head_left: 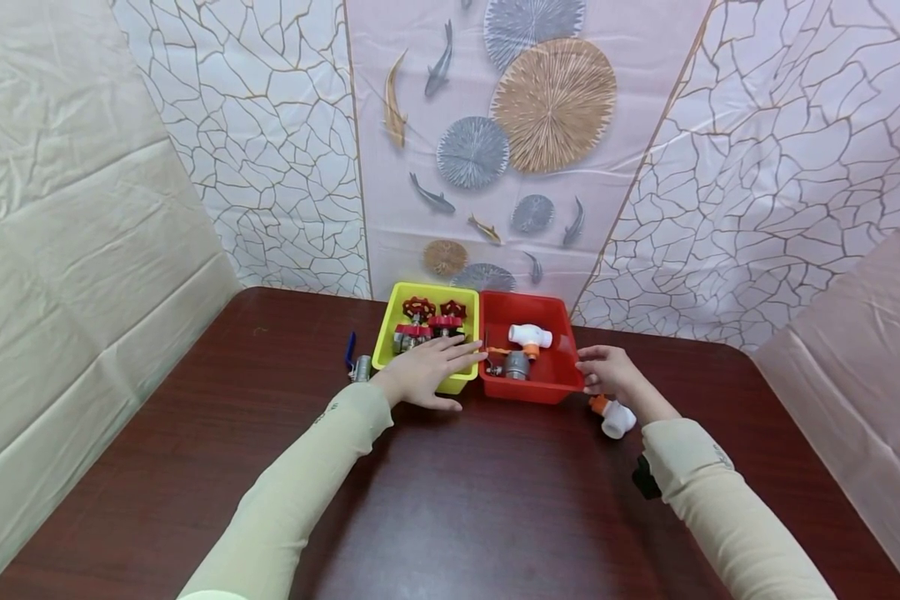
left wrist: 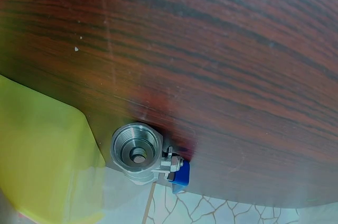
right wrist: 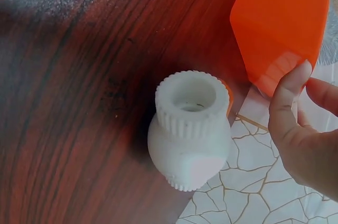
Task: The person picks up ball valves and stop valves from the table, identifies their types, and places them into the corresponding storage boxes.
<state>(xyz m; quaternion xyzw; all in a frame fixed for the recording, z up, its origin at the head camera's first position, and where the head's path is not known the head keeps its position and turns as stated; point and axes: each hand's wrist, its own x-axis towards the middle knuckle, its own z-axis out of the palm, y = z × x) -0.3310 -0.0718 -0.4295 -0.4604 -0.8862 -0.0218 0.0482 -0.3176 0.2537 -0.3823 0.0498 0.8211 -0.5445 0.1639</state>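
Note:
My left hand [head_left: 429, 371] lies palm down over the front of the yellow bin [head_left: 386, 329], its fingers straight and reaching toward the red bin. Several valves with red handwheels [head_left: 418, 308] sit in the yellow bin, partly hidden by that hand. At the right rim of the red bin [head_left: 532, 392], my right hand [head_left: 611, 372] pinches the wall, thumb [right wrist: 288, 89] outside. Inside the red bin are a white plastic valve [head_left: 528, 335] with an orange part and a grey metal valve [head_left: 517, 365]. The left wrist view shows no fingers.
A steel ball valve [left wrist: 137, 150] with a blue handle [head_left: 350, 348] stands on the dark wooden table [head_left: 480, 500], left of the yellow bin. Right of the red bin lies another white plastic valve [right wrist: 190, 134] with an orange handle [head_left: 598, 404]. Patterned cloth hangs behind the table.

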